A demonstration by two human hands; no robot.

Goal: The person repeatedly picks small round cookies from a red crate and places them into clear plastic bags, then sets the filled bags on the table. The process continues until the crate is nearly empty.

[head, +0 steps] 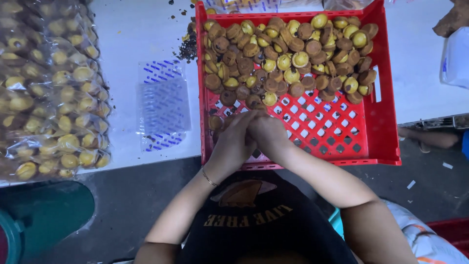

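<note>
Both hands meet over the near end of the red crate [386, 122]: the left hand [233, 142] and right hand [267, 133] are pressed together, fingers curled inward, and I cannot tell what, if anything, they enclose. A thin bracelet [209, 178] circles the left wrist. One small cookie [215, 122] lies just beside the left hand on the crate's lattice floor. Farther in, a heap of round brown and yellow cookies [288, 58] fills the crate's far half. Left of the crate, flat clear bags with blue print [162, 102] lie on the white table [137, 34], and sealed bags of cookies [49, 93] are piled along its left edge.
</note>
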